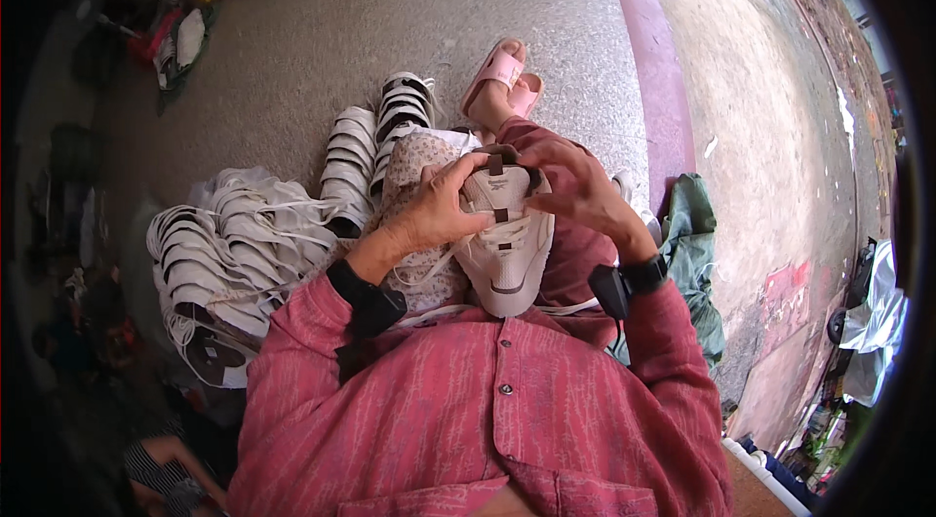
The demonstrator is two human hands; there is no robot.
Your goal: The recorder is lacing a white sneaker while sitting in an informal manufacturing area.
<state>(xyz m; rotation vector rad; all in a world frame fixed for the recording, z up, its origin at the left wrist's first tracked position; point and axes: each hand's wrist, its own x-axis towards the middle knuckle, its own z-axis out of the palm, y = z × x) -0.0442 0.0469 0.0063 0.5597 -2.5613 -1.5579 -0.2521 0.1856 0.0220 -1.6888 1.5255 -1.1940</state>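
- Head view: holding white shoe point(504, 261) above lap point(575, 254), with toe toward shirt point(429, 380) and shoe mouth point(504, 156) toward feet; likely turned so to make tongue point(495, 190) and laces point(490, 233) easy to see.
- Curling left hand point(442, 209) half open along left side of shoe, thumb on top by laces, pointing finger up near shoe mouth; maybe to stop any tipping.
- Bending right hand point(583, 189), half open too, around right edge of shoe mouth; likely to hold up that side. Hard to tell how tight.
- Spread beside shoe, under left arm: flowery cloth point(414, 166), maybe to keep clothes clean.
- Tucked one into the next at left: rows of white shoe tops point(348, 161), perhaps to save room and be close to left hand.
- Set beside right arm: green bag point(689, 224), with contents hidden.
- Strapped on wrists: black bands point(373, 302), leaving fingers free.
- Worn on feet: pink slippers point(493, 73).
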